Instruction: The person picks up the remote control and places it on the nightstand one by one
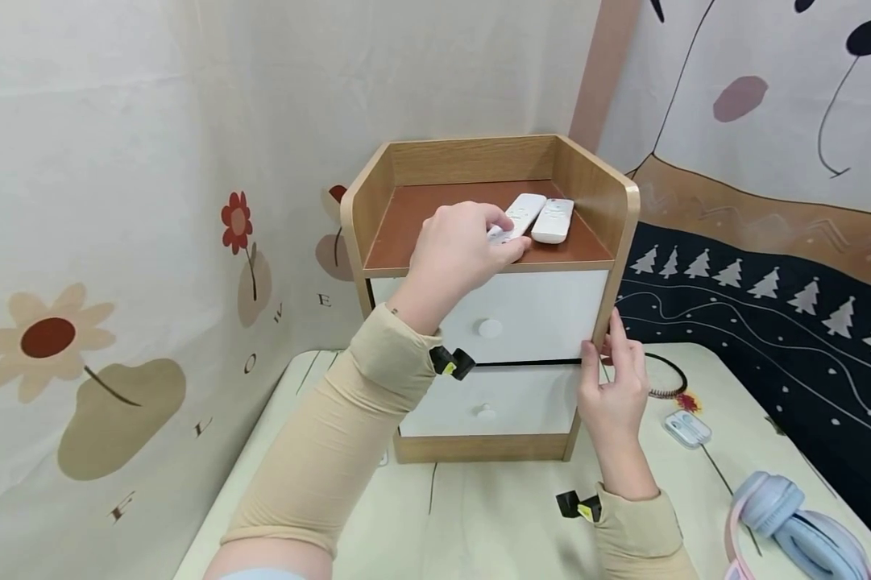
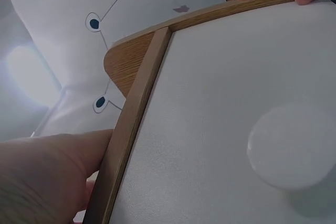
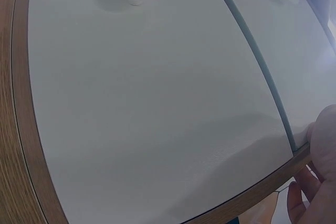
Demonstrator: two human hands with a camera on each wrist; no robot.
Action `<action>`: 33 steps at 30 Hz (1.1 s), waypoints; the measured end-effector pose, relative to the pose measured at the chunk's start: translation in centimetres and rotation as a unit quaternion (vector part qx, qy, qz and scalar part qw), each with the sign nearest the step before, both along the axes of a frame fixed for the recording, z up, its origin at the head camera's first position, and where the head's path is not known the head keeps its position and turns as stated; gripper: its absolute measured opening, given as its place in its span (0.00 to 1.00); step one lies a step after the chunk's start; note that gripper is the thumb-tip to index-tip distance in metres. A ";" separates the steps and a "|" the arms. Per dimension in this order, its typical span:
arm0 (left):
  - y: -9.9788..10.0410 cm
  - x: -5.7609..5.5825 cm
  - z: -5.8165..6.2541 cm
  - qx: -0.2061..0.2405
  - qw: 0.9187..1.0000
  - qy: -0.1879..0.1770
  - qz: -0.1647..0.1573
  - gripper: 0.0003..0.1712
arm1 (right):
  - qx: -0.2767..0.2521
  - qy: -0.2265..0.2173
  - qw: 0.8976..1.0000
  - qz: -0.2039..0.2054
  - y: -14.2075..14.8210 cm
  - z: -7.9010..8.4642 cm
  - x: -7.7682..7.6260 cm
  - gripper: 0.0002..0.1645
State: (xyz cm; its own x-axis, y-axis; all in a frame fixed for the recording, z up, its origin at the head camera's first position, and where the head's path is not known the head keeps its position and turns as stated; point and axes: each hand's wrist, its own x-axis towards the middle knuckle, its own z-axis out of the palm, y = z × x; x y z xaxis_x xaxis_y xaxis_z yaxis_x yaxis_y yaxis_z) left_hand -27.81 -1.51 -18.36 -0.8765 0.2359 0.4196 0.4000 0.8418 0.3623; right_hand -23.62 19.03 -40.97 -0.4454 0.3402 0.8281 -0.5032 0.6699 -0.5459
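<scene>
A small wooden drawer cabinet (image 1: 516,448) with two white drawers stands in front of me, a brown top surface (image 1: 424,219) inside its raised rim. My left hand (image 1: 458,244) reaches over the front edge of this top. Its thumb and fingers pinch the near end of a white remote control (image 1: 525,209), partly covering it. A second white remote (image 1: 553,221) lies just to the right. My right hand (image 1: 616,387) holds the cabinet's right front edge, thumb at the front and fingers along the side. The right wrist view shows that hand (image 3: 320,177) at the wooden edge beside the drawer gap.
Round white knobs (image 1: 489,328) stick out of the drawer fronts. On the pale cloth to the right lie a white earphone case (image 1: 687,428), a dark coiled band (image 1: 670,388) and blue-and-pink headphones (image 1: 798,515). Printed curtains (image 1: 152,161) hang behind and at both sides.
</scene>
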 end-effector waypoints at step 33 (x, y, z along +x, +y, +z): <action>-1.4 1.3 -1.0 0.011 0.998 0.040 -0.043 0.25 | 0.001 -0.006 1.000 0.002 0.0 0.0 0.1 0.37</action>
State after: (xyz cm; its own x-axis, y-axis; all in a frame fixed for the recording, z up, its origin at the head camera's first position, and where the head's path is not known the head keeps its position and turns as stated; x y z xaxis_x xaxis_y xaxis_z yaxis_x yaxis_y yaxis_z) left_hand -26.56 -2.96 -19.35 -0.8169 0.2983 0.4937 0.4985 0.7956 0.3441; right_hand -23.52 19.00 -41.01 -0.4572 0.3375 0.8228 -0.4987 0.6687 -0.5514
